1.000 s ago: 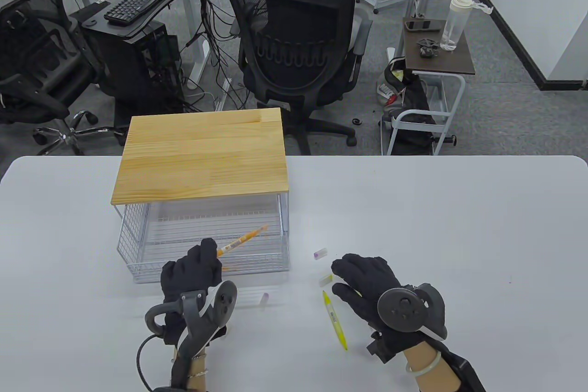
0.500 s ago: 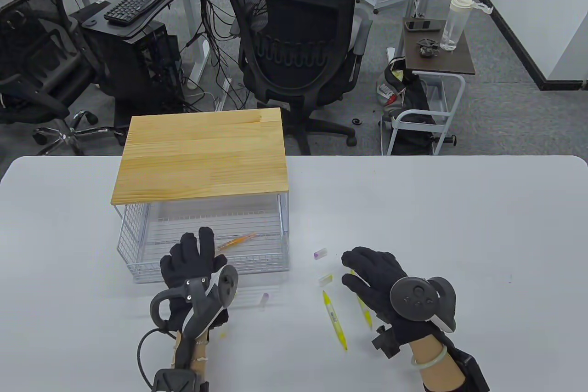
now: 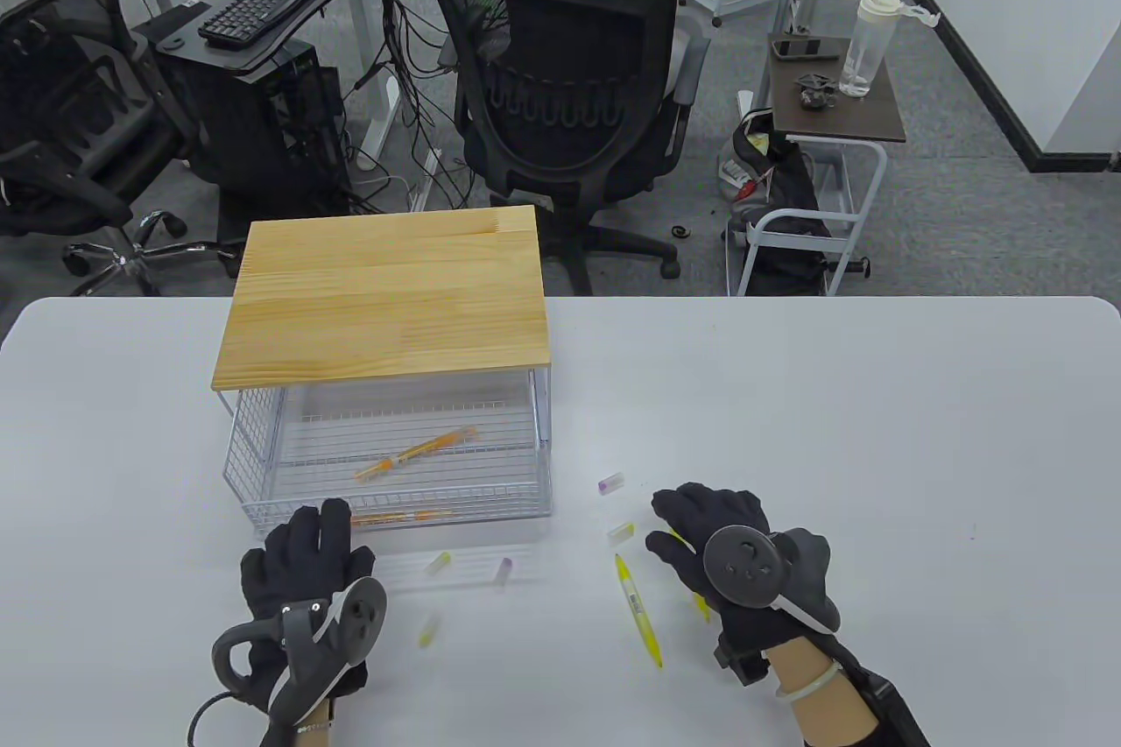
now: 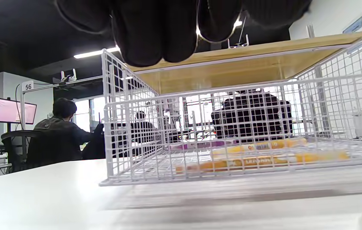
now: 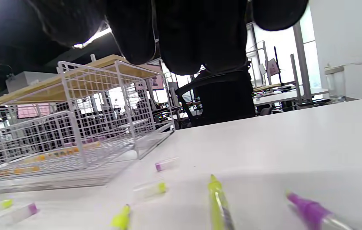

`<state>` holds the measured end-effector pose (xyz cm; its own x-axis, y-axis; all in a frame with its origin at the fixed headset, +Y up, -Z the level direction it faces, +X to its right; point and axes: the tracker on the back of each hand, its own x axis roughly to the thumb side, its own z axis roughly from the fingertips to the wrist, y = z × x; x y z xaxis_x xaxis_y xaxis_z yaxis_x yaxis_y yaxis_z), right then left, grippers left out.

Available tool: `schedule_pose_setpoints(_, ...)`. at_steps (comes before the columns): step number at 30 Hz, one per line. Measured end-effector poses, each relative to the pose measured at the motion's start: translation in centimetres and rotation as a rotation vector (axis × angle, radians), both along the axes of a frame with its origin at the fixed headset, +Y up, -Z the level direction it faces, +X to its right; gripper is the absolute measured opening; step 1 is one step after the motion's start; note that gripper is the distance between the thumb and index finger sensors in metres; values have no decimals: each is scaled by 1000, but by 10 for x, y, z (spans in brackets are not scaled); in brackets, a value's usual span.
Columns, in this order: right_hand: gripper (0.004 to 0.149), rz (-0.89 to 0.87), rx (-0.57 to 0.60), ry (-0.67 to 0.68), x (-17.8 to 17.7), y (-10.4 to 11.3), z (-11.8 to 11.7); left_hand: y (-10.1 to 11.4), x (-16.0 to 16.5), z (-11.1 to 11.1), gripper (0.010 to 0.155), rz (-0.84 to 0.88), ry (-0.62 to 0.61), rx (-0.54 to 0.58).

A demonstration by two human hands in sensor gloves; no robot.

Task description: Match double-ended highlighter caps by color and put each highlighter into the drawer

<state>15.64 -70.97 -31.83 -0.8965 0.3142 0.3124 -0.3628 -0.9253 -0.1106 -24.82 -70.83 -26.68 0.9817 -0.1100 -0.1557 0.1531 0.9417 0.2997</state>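
The wire drawer (image 3: 263, 467) stands pulled out under a wooden top (image 3: 385, 300). Two orange highlighters (image 3: 416, 454) lie in it, and the left wrist view shows a purple one (image 4: 200, 145) behind them. My left hand (image 3: 311, 541) rests empty at the drawer's front, fingers straight. My right hand (image 3: 692, 519) hovers with loosely curled fingers, holding nothing. A yellow highlighter (image 3: 639, 611) lies just left of it; another (image 3: 701, 604) is partly hidden under it. An uncapped purple highlighter (image 5: 312, 210) shows in the right wrist view. Loose caps lie about: purple (image 3: 610, 482), yellow (image 3: 620, 532), yellow (image 3: 438, 563), purple (image 3: 504, 572), and a blurred yellow one (image 3: 427, 630).
The white table (image 3: 876, 432) stretches wide to the right of my right hand. Beyond its far edge stand an office chair (image 3: 560, 99) and a small side table with a bottle (image 3: 867, 46).
My left hand let go of the orange highlighter, which now lies in the drawer, and drew back to the left front. Two yellow caps came into view. My right hand barely shifted.
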Motion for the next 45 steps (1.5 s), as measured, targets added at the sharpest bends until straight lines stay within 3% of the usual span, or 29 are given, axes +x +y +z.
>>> schedule_pose_setpoints(6, 55, 104, -90, -119, 32, -11, -4, -3, 5, -1, 60, -41, -9, -15)
schedule_pose_setpoints(9, 56, 45, -100, -173, 47, -7, -8, -4, 7, 0, 60, -38, -14, -17)
schedule_pose_setpoints(12, 57, 5, -92, -195, 52, -5, -11, -5, 9, 1, 60, -74, -11, -23)
schedule_pose_setpoints(18, 60, 92, -131, -263, 57, -5, -17, -5, 10, 1, 60, -88, -1, -36)
schedule_pose_setpoints(26, 62, 178, -312, -368, 81, -19, -26, -8, 12, 0, 59, -100, -5, -62)
schedule_pose_setpoints(28, 62, 239, -391, -371, 79, -27, -29, -8, 13, 0, 59, -102, -8, -64)
schedule_pose_setpoints(38, 64, 412, -484, -336, 54, -56, -35, -9, 14, -1, 59, -98, -14, -74)
schedule_pose_setpoints(45, 67, 514, -520, -327, 45, -59, -27, -11, 13, -3, 59, -85, -20, -89)
